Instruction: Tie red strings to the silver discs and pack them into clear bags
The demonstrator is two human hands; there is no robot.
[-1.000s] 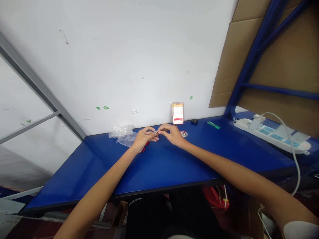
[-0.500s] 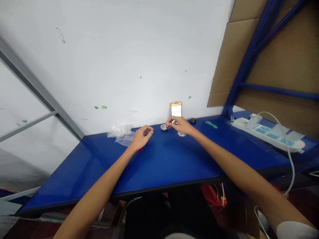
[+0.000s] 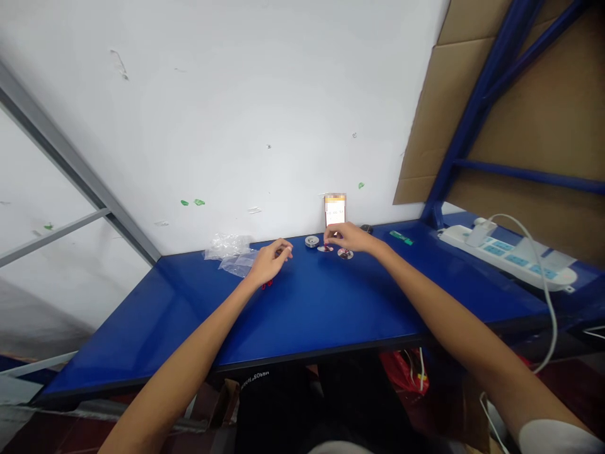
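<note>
My right hand is closed in a pinch at the back of the blue table. Its fingertips meet a small dark red piece on a thin, pale round disc. Just left of that disc stands a round silver metal part, shaped like a shallow ring or dish. A second flat disc, with a dark pattern, lies below the right hand. My left hand hovers with curled fingers and its thumb against them; what they hold, if anything, is hidden. Red loops poke out beneath it.
Clear plastic bags lie behind my left hand. A lit phone leans on the wall. Further right are a dark round object, a green strip and a white power strip with a cable. The table's front edge faces me.
My right hand has moved slightly right, away from the silver part. A thin disc now shows under its fingertips, where bare table was before. My left hand has barely moved.
</note>
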